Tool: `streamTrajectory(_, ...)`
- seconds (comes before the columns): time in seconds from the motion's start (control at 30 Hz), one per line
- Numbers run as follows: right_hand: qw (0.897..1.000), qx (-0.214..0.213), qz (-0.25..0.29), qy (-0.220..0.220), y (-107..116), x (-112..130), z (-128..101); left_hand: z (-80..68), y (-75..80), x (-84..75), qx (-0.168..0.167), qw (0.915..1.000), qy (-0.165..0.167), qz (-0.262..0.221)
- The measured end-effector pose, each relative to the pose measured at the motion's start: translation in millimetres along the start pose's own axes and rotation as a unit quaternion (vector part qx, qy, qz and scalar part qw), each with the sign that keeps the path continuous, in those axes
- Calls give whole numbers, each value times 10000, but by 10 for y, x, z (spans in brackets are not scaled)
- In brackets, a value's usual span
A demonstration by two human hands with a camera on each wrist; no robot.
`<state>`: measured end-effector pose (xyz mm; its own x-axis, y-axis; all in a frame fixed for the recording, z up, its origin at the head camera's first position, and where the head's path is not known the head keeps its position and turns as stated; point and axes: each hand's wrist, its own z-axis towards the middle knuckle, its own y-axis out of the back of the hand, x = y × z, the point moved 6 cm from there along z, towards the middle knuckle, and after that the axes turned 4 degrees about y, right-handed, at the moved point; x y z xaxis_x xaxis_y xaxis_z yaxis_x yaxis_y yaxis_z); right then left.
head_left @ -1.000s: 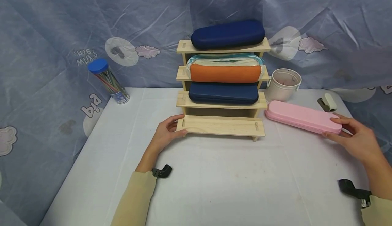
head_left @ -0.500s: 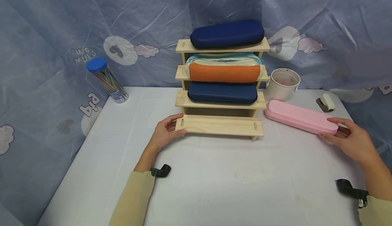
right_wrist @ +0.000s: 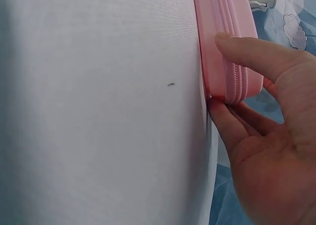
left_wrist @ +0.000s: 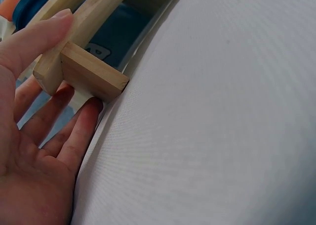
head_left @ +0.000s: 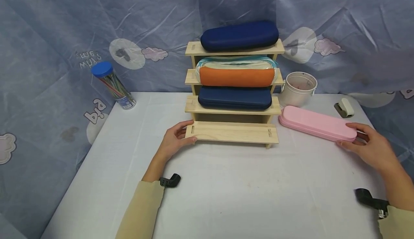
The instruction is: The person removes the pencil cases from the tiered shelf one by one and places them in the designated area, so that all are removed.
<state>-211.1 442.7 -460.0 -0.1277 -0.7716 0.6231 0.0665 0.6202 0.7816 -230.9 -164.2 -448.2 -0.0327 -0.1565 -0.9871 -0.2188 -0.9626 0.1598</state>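
Note:
A stepped wooden rack (head_left: 233, 131) stands at the middle of the table. My left hand (head_left: 173, 140) grips the left end of its lowest step; in the left wrist view the thumb lies on the wood (left_wrist: 94, 71) and the fingers are beneath and behind it. On the higher steps lie a navy case (head_left: 235, 99), an orange-and-white pouch (head_left: 237, 77) and a dark blue case (head_left: 240, 36). To the rack's right, a pink zip pencil case (head_left: 315, 122) lies on the table. My right hand (head_left: 372, 145) holds its right end, thumb on the near zipped side (right_wrist: 234, 62).
A white pail (head_left: 297, 90) stands behind the pink case, and a small white-and-dark stapler-like item (head_left: 344, 108) lies near the right edge. At the back left leans a blue-lidded jar of sticks (head_left: 114, 88). Patterned blue cloth (head_left: 161, 16) hangs behind the white table (head_left: 252, 196).
In the first half second, my right hand and the pink pencil case's right end shift slightly left. Since then both hands have stayed in place, the left still on the rack.

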Motion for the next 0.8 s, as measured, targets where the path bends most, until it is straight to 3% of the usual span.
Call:
streamTrajectory(0.27,9976,-549,368,-214,149,223,-79,8,-14,11,28,10000,-47,12)
streamTrajectory(0.47,9948,-854,557,-58,219,518,-130,3,-11,-2,78,10000,7,-58)
streamTrajectory(0.6,9956,-801,462,165,214,705,-119,1,-9,-10,107,9999,56,-105)
streamTrajectory(0.8,9909,-691,810,821,182,969,-108,85,25,221,-4,9999,48,-113)
